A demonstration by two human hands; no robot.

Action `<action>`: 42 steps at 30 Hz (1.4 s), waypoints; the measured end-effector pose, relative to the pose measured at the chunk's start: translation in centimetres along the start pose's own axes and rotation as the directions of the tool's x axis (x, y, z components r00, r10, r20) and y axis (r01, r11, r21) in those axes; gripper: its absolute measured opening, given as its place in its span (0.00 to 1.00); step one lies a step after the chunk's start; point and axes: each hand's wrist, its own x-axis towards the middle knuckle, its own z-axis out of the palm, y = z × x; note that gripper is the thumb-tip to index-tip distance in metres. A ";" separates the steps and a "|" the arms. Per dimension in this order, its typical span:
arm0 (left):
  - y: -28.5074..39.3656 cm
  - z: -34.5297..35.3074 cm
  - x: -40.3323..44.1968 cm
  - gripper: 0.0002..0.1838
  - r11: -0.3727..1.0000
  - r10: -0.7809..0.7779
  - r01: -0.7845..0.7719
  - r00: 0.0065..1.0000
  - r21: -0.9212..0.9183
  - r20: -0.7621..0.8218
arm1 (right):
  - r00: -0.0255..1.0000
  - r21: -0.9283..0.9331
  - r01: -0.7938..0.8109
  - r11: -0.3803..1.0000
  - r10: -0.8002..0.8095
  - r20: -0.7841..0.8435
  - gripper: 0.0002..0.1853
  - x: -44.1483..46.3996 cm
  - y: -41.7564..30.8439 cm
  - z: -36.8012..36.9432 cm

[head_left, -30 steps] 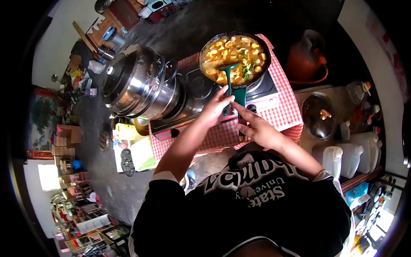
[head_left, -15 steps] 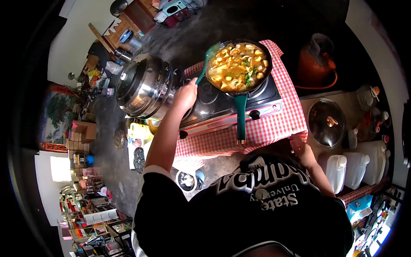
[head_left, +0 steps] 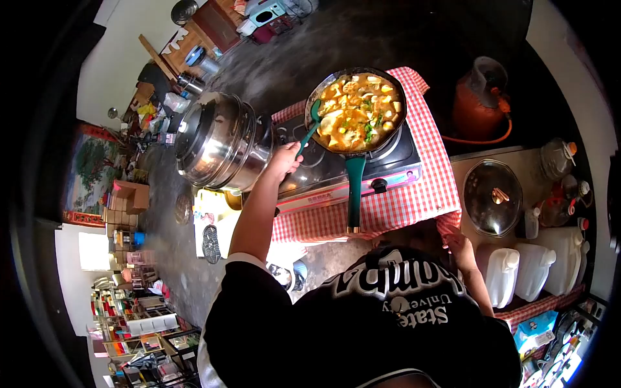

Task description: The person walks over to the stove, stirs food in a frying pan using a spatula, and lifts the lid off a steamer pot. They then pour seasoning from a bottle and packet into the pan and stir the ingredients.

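Observation:
My left hand (head_left: 284, 158) is closed around the handle of a green cooking spatula (head_left: 309, 136). The spatula's head rests at the left side of a dark frying pan (head_left: 400, 132), touching the food. Chunky yellow-brown stew (head_left: 359, 110) with bits of green fills the pan. Its green handle (head_left: 354, 191) points toward me, and no hand is on it. A two-burner gas stove (head_left: 336, 196) carries the pan on its right burner. My right hand (head_left: 460, 249) is low beside the hanging corner of a red checked tablecloth (head_left: 436, 204), fingers loosely bent; contact is unclear.
A large steel steamer pot (head_left: 217, 142) stands left of the pan. To the right are a glass lid (head_left: 491, 197), plastic jugs (head_left: 501, 278) and bottles. Behind them sits an orange gas cylinder (head_left: 479, 107) with a hose. Shelves and clutter line the far left.
The spatula's head has come down from the pan's upper left rim to the food at the left, and my left hand has moved nearer to me. My view has shifted slightly.

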 end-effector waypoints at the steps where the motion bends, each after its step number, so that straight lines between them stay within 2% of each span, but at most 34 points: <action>1: -0.2 0.0 0.7 0.16 0.999 0.009 -0.007 0.999 -0.033 0.044 | 1.000 0.015 0.005 1.000 -0.005 -0.001 0.20 0.2 0.0 0.3; 6: 0.2 1.2 3.0 0.12 0.977 0.037 -0.001 0.986 -0.213 0.164 | 0.999 0.005 0.045 0.999 -0.045 0.007 0.20 1.7 -0.2 1.7; 10: 0.9 2.5 4.1 0.10 0.978 0.073 -0.040 0.986 -0.206 0.153 | 0.990 -0.048 0.139 0.989 -0.140 -0.015 0.18 1.5 -2.8 2.2; 13: 1.7 3.5 3.3 0.11 0.990 0.056 -0.042 0.993 -0.135 0.104 | 0.997 -0.026 0.072 0.997 -0.072 -0.025 0.17 1.5 -3.2 2.2; 17: 1.6 4.5 2.1 0.17 0.956 0.197 -0.198 0.980 0.215 0.027 | 0.997 -0.054 0.068 0.996 -0.070 -0.023 0.17 1.3 -3.4 2.1; 18: 1.5 4.8 2.1 0.19 0.906 0.243 -0.230 0.970 0.355 0.008 | 0.996 -0.058 0.083 0.995 -0.084 -0.026 0.17 1.0 -4.3 2.1; 21: 0.1 5.0 2.3 0.19 0.760 0.420 -0.396 0.904 0.515 0.076 | 0.997 -0.015 0.076 0.997 -0.076 -0.011 0.17 1.0 -3.9 2.1; 23: 1.4 6.0 -0.3 0.17 0.531 0.525 -0.408 0.847 0.742 0.090 | 0.998 -0.009 0.068 0.998 -0.068 0.006 0.17 1.0 -3.7 2.0; 25: 1.1 6.8 -1.7 0.16 0.336 0.662 -0.422 0.742 0.842 0.108 | 0.997 -0.046 0.073 0.996 -0.072 0.020 0.17 0.8 -4.3 2.0; 28: 2.2 7.8 -4.5 0.16 0.284 0.551 -0.302 0.828 0.910 0.104 | 0.992 0.006 0.121 0.993 -0.121 0.020 0.18 1.2 -3.7 2.1; 31: 2.2 8.4 -6.8 0.16 0.156 0.518 -0.197 0.850 0.968 0.090 | 0.995 -0.080 0.090 0.993 -0.087 0.041 0.17 1.5 -3.7 1.9; 32: 1.3 8.1 -7.0 0.16 0.109 0.595 -0.237 0.793 0.965 0.127 | 0.994 -0.057 0.096 0.994 -0.093 0.050 0.17 1.7 -3.5 2.0; 36: -0.3 7.5 -8.6 0.16 0.000 0.648 -0.214 0.744 0.977 0.163 | 0.992 -0.016 0.103 0.995 -0.101 0.078 0.18 2.3 -3.6 2.2; 39: -0.6 5.8 -10.4 0.16 0.012 0.753 -0.309 0.629 0.951 0.195 | 0.991 0.005 0.099 0.995 -0.099 0.090 0.18 2.6 -3.4 2.2; 41: 1.4 4.4 -13.1 0.17 0.037 0.632 -0.198 0.764 0.979 0.131 | 0.991 0.012 0.099 0.995 -0.099 0.089 0.18 2.9 -3.2 2.1; 42: 1.9 3.3 -13.9 0.17 0.035 0.634 -0.186 0.764 0.982 0.122 | 0.992 0.008 0.097 0.995 -0.098 0.083 0.18 3.0 -3.0 2.0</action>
